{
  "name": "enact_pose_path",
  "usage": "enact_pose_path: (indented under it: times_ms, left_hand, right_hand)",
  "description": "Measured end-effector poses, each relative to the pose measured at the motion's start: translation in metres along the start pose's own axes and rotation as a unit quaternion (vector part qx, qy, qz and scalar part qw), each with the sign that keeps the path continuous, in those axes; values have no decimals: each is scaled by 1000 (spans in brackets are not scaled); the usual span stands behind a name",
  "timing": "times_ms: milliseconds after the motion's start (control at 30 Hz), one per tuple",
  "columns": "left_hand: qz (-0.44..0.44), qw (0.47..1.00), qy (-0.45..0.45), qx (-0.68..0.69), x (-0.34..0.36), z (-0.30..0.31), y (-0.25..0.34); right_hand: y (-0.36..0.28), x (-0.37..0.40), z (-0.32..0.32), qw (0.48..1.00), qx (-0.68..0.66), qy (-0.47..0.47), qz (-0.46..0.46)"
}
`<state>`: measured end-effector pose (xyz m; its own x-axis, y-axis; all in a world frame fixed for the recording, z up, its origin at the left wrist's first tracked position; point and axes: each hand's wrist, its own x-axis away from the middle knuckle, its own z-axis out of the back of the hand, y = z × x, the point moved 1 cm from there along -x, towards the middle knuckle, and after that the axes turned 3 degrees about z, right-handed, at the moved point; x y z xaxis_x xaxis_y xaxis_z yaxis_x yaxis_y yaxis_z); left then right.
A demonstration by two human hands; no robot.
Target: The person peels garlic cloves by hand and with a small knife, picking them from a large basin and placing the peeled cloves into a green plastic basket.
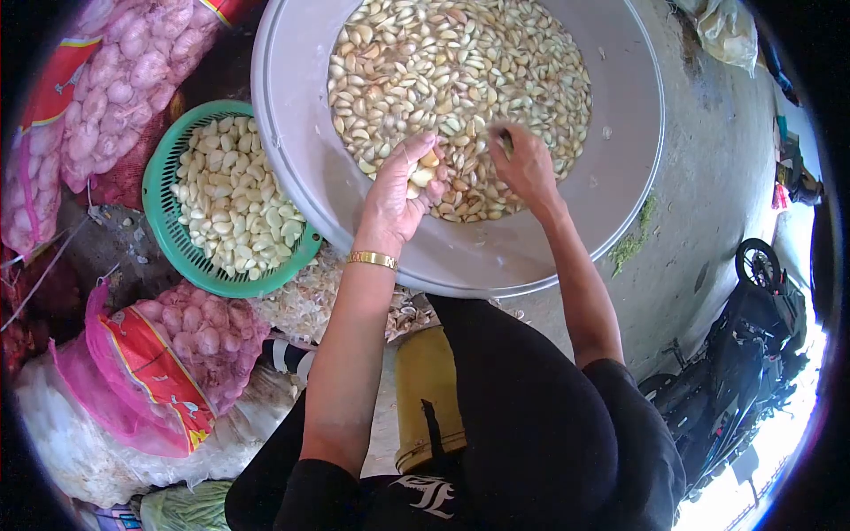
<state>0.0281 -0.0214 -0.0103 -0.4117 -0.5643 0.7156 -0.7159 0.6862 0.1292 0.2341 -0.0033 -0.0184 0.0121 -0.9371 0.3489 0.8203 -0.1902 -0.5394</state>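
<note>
My left hand, a gold band on its wrist, is closed around a few pale garlic cloves above the near side of a big grey tub. To its right, my right hand is curled with thumb and fingers pinched together; something small and dark shows there, too blurred to name. The two hands are apart. Under them, unpeeled garlic cloves fill the bottom of the tub, seemingly in water. Left of the tub, a green plastic basket holds peeled cloves.
Mesh sacks of garlic bulbs stand at the upper left, and another pink mesh sack lies lower left. Garlic skins litter the floor by the tub. A yellow bucket is beneath me. A motorbike is parked at right.
</note>
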Motion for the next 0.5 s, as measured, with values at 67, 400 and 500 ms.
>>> enact_pose_path:
  times_ms: [67,400,500]
  left_hand:
    - [0,1000,12,0,0,0,-1]
    - [-20,999,27,12,0,0,2]
    - [-31,999,1,-21,5,-2,0]
  right_hand:
    - [5,-15,-10,996,16,55,75]
    - [27,-30,-21,990,108,54,79]
    - [28,-24,-11,995,94,24,35]
